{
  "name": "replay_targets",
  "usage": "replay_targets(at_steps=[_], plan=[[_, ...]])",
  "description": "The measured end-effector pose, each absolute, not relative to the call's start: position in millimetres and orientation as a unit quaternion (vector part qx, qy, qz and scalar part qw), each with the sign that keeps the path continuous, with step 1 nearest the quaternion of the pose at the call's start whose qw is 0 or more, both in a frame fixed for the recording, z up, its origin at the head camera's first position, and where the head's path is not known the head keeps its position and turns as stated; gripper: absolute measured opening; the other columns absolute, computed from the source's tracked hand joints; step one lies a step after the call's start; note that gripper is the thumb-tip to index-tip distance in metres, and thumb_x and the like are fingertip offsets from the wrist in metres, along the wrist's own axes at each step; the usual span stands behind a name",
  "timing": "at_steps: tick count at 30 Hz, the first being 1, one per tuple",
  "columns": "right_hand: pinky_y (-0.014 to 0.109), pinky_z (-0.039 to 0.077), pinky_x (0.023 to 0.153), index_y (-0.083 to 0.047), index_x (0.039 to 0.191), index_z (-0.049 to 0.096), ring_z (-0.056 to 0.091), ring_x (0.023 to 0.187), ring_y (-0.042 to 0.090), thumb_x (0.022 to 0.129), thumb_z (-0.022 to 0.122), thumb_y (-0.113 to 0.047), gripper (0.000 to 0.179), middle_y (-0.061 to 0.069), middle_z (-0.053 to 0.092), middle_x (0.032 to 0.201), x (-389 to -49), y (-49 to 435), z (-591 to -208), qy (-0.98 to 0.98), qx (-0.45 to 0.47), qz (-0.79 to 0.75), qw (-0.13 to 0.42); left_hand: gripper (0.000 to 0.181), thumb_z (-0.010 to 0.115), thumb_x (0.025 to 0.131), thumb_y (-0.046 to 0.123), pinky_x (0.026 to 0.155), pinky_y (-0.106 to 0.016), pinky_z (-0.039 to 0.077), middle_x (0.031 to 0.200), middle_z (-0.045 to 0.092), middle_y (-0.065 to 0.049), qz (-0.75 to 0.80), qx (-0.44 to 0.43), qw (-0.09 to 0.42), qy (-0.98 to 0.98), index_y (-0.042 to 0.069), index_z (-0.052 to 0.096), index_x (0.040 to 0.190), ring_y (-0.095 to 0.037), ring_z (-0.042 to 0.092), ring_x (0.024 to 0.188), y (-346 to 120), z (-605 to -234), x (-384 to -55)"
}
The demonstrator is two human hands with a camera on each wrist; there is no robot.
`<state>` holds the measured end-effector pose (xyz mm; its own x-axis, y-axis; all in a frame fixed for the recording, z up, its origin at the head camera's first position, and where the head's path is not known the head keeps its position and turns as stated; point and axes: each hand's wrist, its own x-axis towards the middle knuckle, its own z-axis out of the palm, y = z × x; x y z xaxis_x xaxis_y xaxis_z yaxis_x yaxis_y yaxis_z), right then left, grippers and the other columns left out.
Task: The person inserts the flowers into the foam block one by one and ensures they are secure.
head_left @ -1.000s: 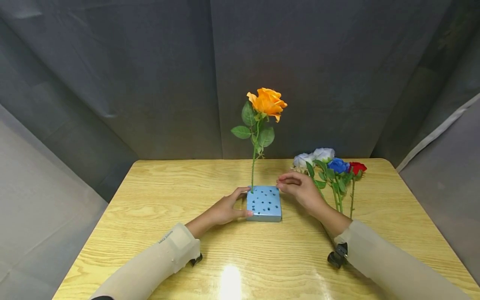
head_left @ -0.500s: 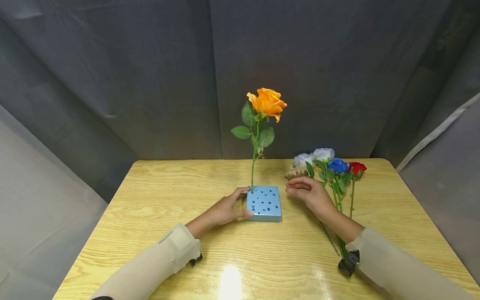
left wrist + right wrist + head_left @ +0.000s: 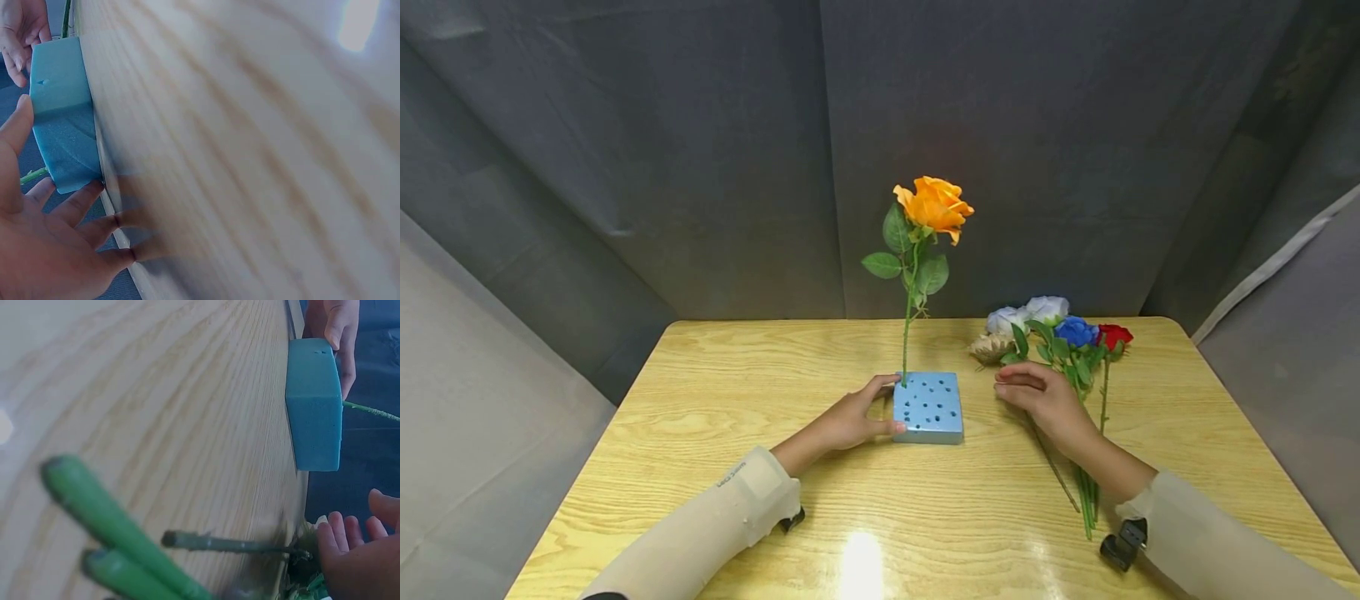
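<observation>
A blue foam block (image 3: 928,407) with several holes lies on the table. An orange rose (image 3: 934,207) stands upright in its back left corner, stem in a hole. My left hand (image 3: 850,419) holds the block's left side, thumb at the front corner and fingers at the back; the left wrist view shows the thumb (image 3: 17,125) against the block. My right hand (image 3: 1045,404), fingers loosely bent, holds nothing. It hovers right of the block, over the stems of the lying flowers. In the right wrist view its fingers (image 3: 340,532) are apart from the block.
At the back right lie pale white-lilac roses (image 3: 1047,309), a beige flower (image 3: 991,347), a blue rose (image 3: 1077,331) and a red rose (image 3: 1114,336), stems toward the front. The wooden table (image 3: 737,367) ends at a grey curtain (image 3: 737,167).
My right hand has moved right and slightly toward me, away from the block, uncovering the beige flower. The left hand, block and orange rose stay in place.
</observation>
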<state>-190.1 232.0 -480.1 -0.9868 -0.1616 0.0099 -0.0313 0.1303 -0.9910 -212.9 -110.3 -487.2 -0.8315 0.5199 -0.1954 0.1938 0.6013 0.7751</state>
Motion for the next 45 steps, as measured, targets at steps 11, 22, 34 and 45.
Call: replay_targets(at_steps=[11,22,34,45], plan=[[0.026,0.057,0.093,0.010,0.142,0.051,0.068,0.107,0.006,0.100,0.070,-0.015,0.052,0.026,0.062,0.135,-180,247,-478,0.773,-0.042,-0.631,0.044,0.087,0.076,0.092,0.047,0.120,-0.059,0.029,0.164,0.039,-0.007,0.395,0.204,0.205,0.872,0.033,0.026,0.163,-0.036,0.037,0.149,-110,-488,-213],[0.023,0.057,0.089,0.014,0.144,0.047,0.066,0.102,-0.001,0.102,0.067,-0.012,0.053,0.034,0.057,0.136,-168,254,-476,0.779,-0.039,-0.624,0.053,0.087,0.075,0.092,0.049,0.119,-0.061,0.028,0.164,0.039,-0.007,0.393,0.205,0.204,0.873,0.035,0.026,0.163,-0.036,0.037,0.150,-110,-489,-214],[0.020,0.056,0.087,0.014,0.149,0.039,0.059,0.127,0.041,0.100,0.067,-0.005,0.060,0.037,0.049,0.143,-157,252,-479,0.797,-0.020,-0.598,0.076,0.086,0.075,0.093,0.049,0.119,-0.060,0.030,0.164,0.039,-0.007,0.395,0.205,0.210,0.870,0.036,0.025,0.162,-0.036,0.037,0.150,-110,-488,-214],[0.019,0.057,0.085,0.013,0.148,0.043,0.058,0.126,0.047,0.097,0.071,-0.004,0.060,0.035,0.054,0.140,-154,250,-485,0.831,-0.007,-0.551,0.072,0.086,0.075,0.092,0.048,0.120,-0.059,0.030,0.164,0.038,-0.007,0.400,0.201,0.211,0.869,0.038,0.026,0.162,-0.034,0.035,0.151,-110,-490,-214]])
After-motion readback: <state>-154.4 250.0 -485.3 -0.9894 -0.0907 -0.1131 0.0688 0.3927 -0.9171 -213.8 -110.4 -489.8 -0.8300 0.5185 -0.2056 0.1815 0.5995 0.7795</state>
